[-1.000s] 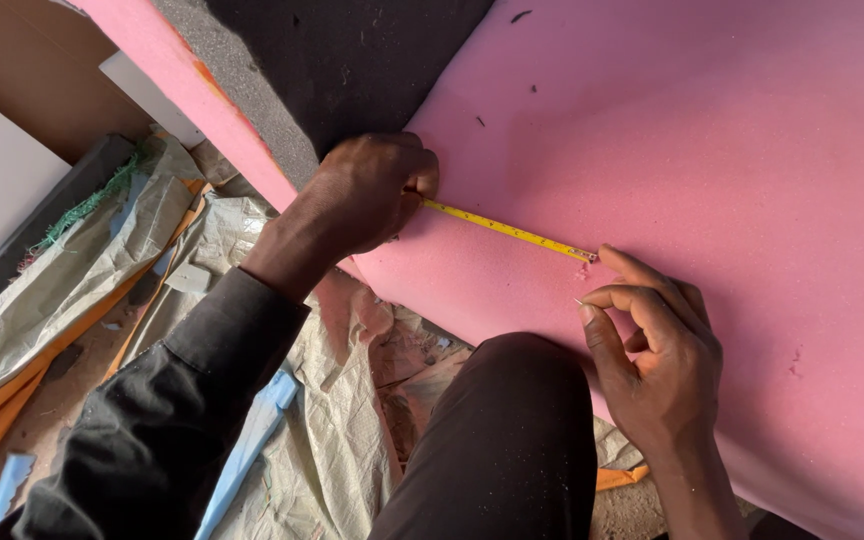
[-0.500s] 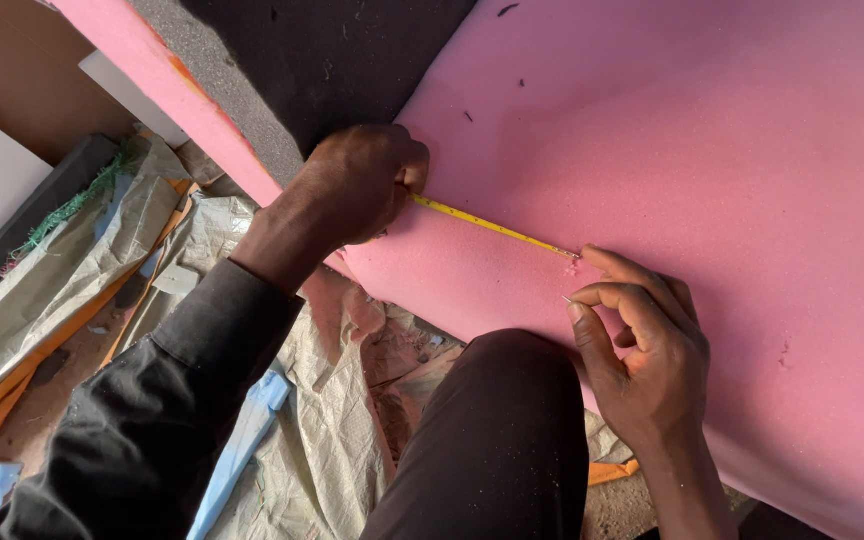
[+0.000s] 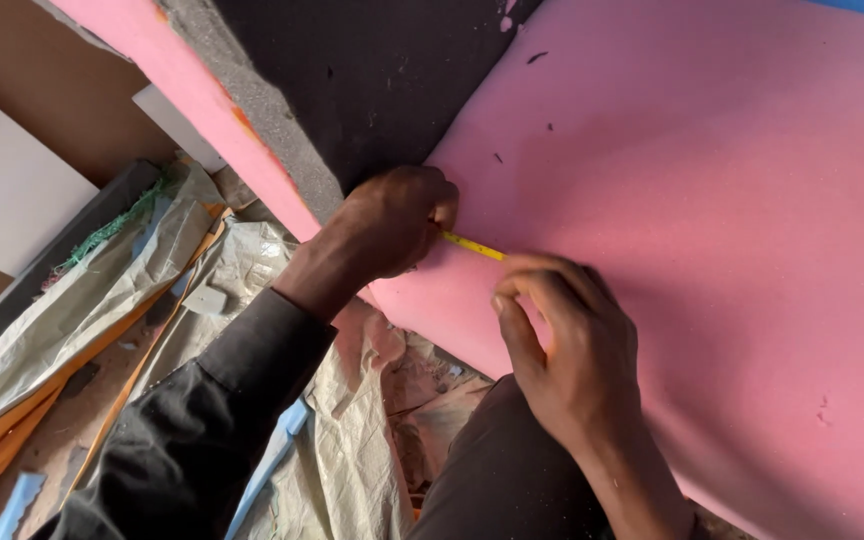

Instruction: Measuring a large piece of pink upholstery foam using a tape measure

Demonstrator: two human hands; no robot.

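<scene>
A large pink foam sheet fills the right side of the head view. A yellow measuring tape lies stretched across its lower left edge. My left hand pins one end of the tape at the foam's edge, fingers closed on it. My right hand sits a short way to the right, fingertips pressed on the tape's other end against the foam. Only a short length of tape shows between the two hands. My dark trouser knee is just below the foam.
A dark grey foam slab and a thinner pink strip lean behind the sheet. Crumpled woven sacks and plastic cover the floor at left, with blue scraps and white boards farther left.
My right hand has slid left along the tape toward my left hand, so much less tape shows between them. The view has moved closer to the foam.
</scene>
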